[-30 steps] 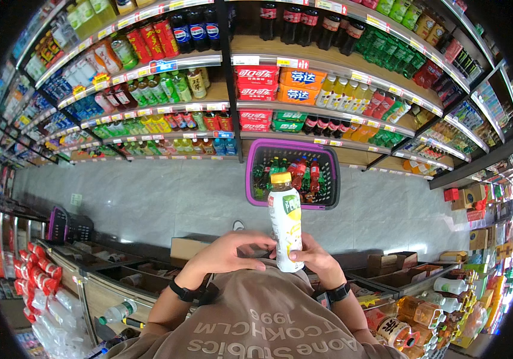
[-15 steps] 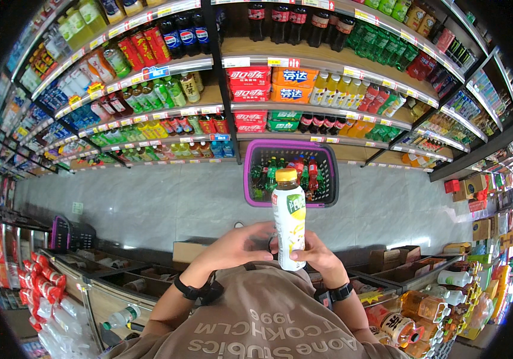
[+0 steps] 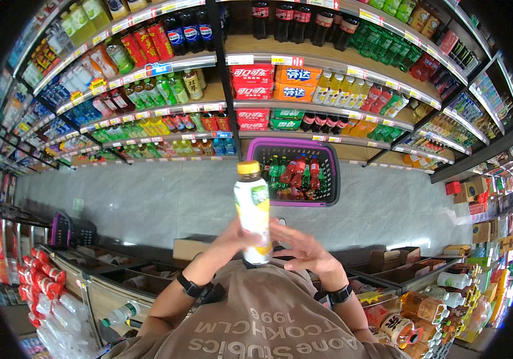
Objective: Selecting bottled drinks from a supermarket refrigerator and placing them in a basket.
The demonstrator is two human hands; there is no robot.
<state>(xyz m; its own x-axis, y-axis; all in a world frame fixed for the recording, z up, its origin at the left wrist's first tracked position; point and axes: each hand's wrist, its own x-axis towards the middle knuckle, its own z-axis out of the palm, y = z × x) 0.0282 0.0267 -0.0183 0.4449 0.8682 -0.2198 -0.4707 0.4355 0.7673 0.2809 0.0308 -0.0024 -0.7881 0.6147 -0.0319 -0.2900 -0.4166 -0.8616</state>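
A white-labelled drink bottle [image 3: 252,206] with a yellow cap stands upright in front of my body, slightly blurred by motion. My left hand [image 3: 230,240] is closed around its lower part, and the bottle hides some of the fingers. To the right, my right hand [image 3: 310,252] has its fingers stretched apart toward the bottle and holds nothing. Beyond the hands, a black shopping basket with a purple rim [image 3: 249,179] rests on the floor. Inside it lie several bottles, among them red ones [image 3: 295,172] and green ones [image 3: 275,169].
Ahead stand drink shelves [image 3: 340,107] full of bottles and cartons. Another purple and black basket [image 3: 71,230] is on the floor at left. Low bins [image 3: 143,275] flank me, with large amber bottles [image 3: 421,304] at right. Cardboard boxes [image 3: 472,190] are stacked at far right.
The bottle has moved left, from my right hand into my left. My right hand has let go and its fingers have spread. More of the basket's contents now show.
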